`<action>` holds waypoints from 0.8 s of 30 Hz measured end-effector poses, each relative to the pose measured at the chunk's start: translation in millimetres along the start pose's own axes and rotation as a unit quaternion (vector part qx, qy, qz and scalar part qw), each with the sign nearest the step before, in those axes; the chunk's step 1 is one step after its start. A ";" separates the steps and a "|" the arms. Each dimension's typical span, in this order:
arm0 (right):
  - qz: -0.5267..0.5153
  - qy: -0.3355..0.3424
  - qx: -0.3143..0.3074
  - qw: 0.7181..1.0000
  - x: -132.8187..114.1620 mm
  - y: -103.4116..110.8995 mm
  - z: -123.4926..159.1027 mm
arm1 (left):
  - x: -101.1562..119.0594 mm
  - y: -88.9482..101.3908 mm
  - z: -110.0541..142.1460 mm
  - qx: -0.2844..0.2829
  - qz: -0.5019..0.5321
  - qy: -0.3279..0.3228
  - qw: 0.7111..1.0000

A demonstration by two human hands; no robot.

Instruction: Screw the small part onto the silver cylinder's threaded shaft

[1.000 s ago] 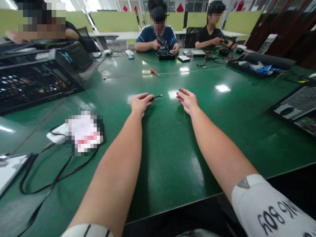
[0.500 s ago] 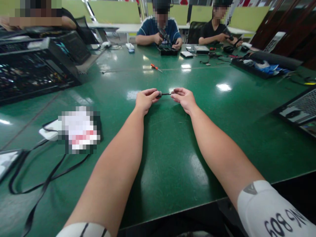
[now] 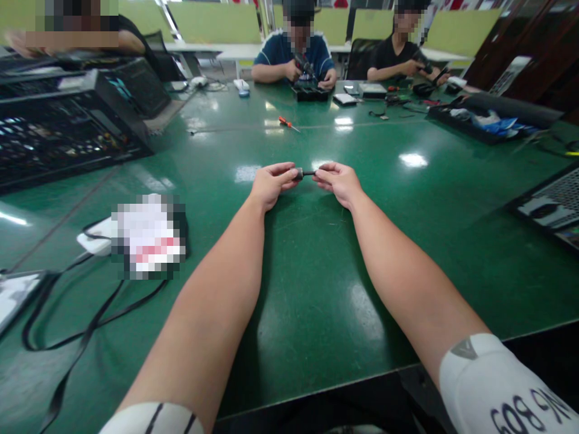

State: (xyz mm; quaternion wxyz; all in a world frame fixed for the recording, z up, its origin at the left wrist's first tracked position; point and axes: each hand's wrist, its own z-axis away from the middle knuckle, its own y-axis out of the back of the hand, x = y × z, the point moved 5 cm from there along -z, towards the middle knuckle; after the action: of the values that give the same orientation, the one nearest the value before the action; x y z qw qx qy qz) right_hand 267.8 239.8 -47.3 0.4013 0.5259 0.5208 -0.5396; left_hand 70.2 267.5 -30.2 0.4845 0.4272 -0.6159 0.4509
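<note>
Above the green table, a small dark screwdriver [image 3: 308,173] is held level between my two hands. My left hand [image 3: 273,185] is closed around its thick handle, most of which is hidden by the fingers. The fingertips of my right hand [image 3: 340,182] pinch the far end of its thin shaft. Whether a separate small piece sits at that tip, I cannot make out. A short stretch of shaft shows between the hands.
An orange-handled screwdriver [image 3: 288,124] lies farther back on the green table [image 3: 312,289]. To the left are a black computer case [image 3: 67,129] and a black strap [image 3: 84,337]. At right stand a tray with blue items [image 3: 493,123] and a mesh panel [image 3: 556,202]. Several people sit across.
My hands have come closer together, and less of the shaft shows between them. The left hand has shifted slightly right. The whole view has also slid a little.
</note>
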 end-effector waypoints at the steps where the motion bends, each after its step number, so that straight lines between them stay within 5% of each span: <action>1: 0.006 0.000 -0.001 1.000 0.0 -1.1 0.2 | -0.4 -0.8 0.5 -0.008 0.002 0.003 1.000; 16: 0.024 0.004 -0.015 1.000 -3.5 -12.3 4.0 | -4.3 -8.8 3.1 -0.053 -0.006 0.025 0.998; 24: -0.004 0.000 0.032 0.999 -7.8 5.2 20.5 | -4.3 -1.6 16.9 0.020 -0.014 0.015 1.000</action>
State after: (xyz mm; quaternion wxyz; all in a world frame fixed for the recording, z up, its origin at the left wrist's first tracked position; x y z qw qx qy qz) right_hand 270.8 218.1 -42.3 0.3817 0.5364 0.5055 -0.5576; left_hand 68.8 251.2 -36.3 0.4916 0.4381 -0.5934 0.4629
